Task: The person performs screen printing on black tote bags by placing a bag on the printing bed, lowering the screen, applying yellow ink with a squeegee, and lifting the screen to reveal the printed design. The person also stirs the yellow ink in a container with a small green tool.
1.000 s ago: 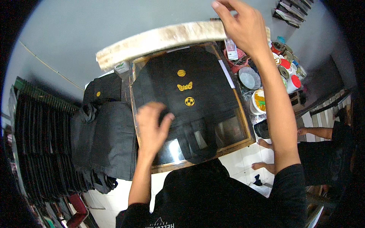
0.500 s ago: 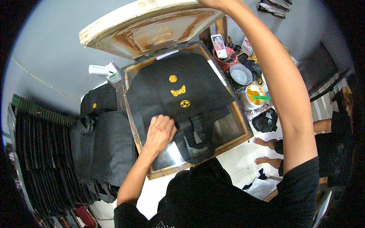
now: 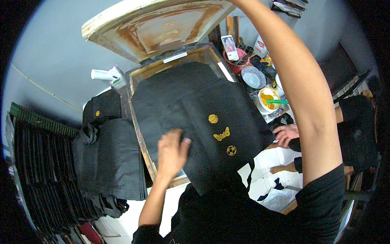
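A black fabric piece (image 3: pixel 203 162) printed with a yellow basketball, game controller and football lies slantwise over the near right side of a wood-edged glass board (image 3: pixel 141 140). Under it, more plain black fabric (image 3: pixel 156 91) covers the board. My left hand (image 3: pixel 172 152), slightly blurred, is open over the fabric, left of the prints, fingers extended. Above the board's far side, a printing screen with a pale wooden frame (image 3: pixel 91 30) is tilted up. My right arm reaches to its top right edge; the hand (image 3: pixel 232 1) is almost wholly cut off, its fingers hidden.
Stacked black fabric pieces (image 3: pixel 109 158) lie left of the board, beside a full rack (image 3: pixel 44 171). At right are a tub of yellow ink (image 3: pixel 266 97) with a green tool, a bowl (image 3: pixel 254 77) and a phone (image 3: pixel 229 46). A co-worker's hand (image 3: pixel 286 134) is near the fabric.
The printed fabric has shifted toward me and rightward, turning slightly, and plain black fabric shows behind it. A co-worker's hand has appeared at right. My left hand has loosened and spread; the screen remains raised.
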A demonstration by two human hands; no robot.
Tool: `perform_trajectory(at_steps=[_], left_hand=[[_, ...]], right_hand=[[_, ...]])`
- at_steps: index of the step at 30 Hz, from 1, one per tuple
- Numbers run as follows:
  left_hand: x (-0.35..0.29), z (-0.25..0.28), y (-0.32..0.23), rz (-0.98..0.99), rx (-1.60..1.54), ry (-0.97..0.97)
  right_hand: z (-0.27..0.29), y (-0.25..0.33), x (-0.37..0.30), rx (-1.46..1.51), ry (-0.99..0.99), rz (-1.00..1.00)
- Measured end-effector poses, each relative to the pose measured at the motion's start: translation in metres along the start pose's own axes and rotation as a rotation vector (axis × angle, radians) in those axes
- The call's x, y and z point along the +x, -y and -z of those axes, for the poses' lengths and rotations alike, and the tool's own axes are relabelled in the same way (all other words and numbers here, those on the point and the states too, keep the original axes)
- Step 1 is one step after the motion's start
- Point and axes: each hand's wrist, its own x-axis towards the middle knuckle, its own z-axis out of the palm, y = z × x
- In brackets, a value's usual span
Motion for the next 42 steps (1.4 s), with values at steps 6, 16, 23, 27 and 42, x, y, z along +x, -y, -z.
perform_trajectory(at_steps=[6,16,23,27,42], left_hand=[[0.012,-0.007,0.066,0.143,0.267,-0.025],[0.029,0.010,0.059,0.212,0.218,-0.020],[0.111,-0.026,0.046,0.070,0.044,-0.240],[0.218,-0.081,0.037,0.055,-0.014,-0.042],[0.352,-0.146,0.011,0.420,0.273,0.245]], right_hand=[[-0.002,-0.002,0.001,-0.007,0.005,-0.005],[-0.003,0.000,0.004,-0.034,0.038,-0.003],[0.000,0.003,0.000,0.030,0.047,-0.006],[0.000,0.003,0.000,0.033,0.046,0.010],[0.000,-0.006,0.020,-0.065,0.163,0.288]])
